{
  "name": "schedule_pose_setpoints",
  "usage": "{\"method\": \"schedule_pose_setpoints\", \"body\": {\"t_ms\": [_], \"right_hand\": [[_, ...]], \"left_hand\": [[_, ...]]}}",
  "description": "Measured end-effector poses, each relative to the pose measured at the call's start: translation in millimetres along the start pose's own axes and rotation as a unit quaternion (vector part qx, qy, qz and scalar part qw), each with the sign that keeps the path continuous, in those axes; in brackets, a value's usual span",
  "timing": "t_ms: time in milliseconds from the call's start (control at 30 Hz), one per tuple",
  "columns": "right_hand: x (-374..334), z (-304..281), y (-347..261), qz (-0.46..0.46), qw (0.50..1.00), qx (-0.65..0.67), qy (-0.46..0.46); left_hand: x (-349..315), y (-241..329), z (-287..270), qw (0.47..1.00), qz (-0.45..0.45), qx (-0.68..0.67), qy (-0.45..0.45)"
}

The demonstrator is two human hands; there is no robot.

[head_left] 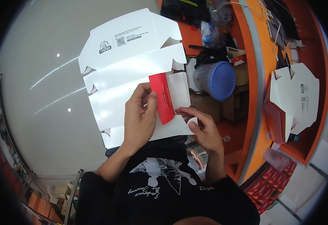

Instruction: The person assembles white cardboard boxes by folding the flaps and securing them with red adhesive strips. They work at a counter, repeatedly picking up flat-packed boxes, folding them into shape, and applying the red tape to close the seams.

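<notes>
Indoors, a large white cardboard sheet (pixel 134 71), cut and creased like a box, spreads out in front of a person in a black shirt (pixel 126 195). The left hand (pixel 139 120) grips a narrow red flap (pixel 163 108), thumb on its face and fingers behind; small pale lettering runs along the red. The right hand (pixel 207 129), fingers bent and thumb apart, touches the sheet's lower right corner beside a curled white tab; whether it pinches the tab cannot be told. Dark print marks the sheet's top panel: 1 rounded emblem, 1 square code and 2 blocks of small text. At right, a stack of similar cards (pixel 304 97), white above and red at the side, bears a matching emblem and code. White lettering and a drawing cover the shirt, above printed red packs (pixel 267 183) at lower right.
</notes>
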State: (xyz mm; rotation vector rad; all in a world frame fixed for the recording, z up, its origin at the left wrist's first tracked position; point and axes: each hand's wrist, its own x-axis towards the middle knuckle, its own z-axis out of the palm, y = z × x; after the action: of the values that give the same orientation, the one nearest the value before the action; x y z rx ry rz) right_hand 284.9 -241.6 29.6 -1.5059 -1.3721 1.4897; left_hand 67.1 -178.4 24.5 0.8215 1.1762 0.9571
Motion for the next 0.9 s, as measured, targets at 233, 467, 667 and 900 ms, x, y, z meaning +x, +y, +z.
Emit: {"method": "schedule_pose_setpoints", "body": {"t_ms": [233,467,667,900], "right_hand": [[-14.9,7.6,1.5,0.008,0.987,0.148,0.060],[-1.3,45.0,-9.9,-0.210,0.924,-0.277,0.156],[1.8,66.8,-6.4,-0.231,0.889,-0.333,0.213],[13.7,76.8,4.6,-0.192,0.891,-0.337,0.238]], "left_hand": [[8.3,-6.4,-0.4,0.999,0.008,0.019,0.030],[-0.5,-22.4,16.9,0.998,0.016,0.056,-0.017],[-7.0,-33.1,23.4,1.000,-0.024,0.009,0.009],[-15.2,-46.3,27.3,0.999,0.015,-0.019,0.044]]}}
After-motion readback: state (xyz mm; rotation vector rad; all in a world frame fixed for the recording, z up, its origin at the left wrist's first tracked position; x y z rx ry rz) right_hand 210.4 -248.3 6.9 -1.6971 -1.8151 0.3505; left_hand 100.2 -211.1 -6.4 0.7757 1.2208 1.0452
